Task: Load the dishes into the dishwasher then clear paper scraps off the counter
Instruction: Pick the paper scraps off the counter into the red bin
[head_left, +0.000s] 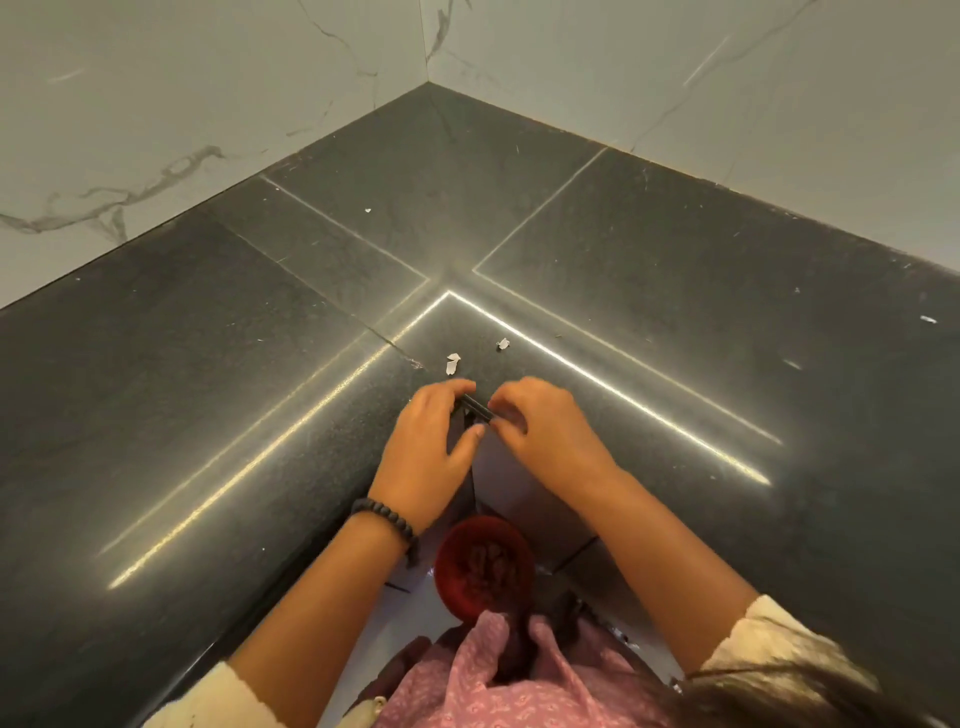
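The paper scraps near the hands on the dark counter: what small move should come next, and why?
Probably the right hand should reach forward and sweep the two nearest paper scraps toward the counter edge. They lie just beyond the fingertips, and a red bin holding scraps stands below that corner. Both hands now pinch a thin dark object, so it may need releasing first.
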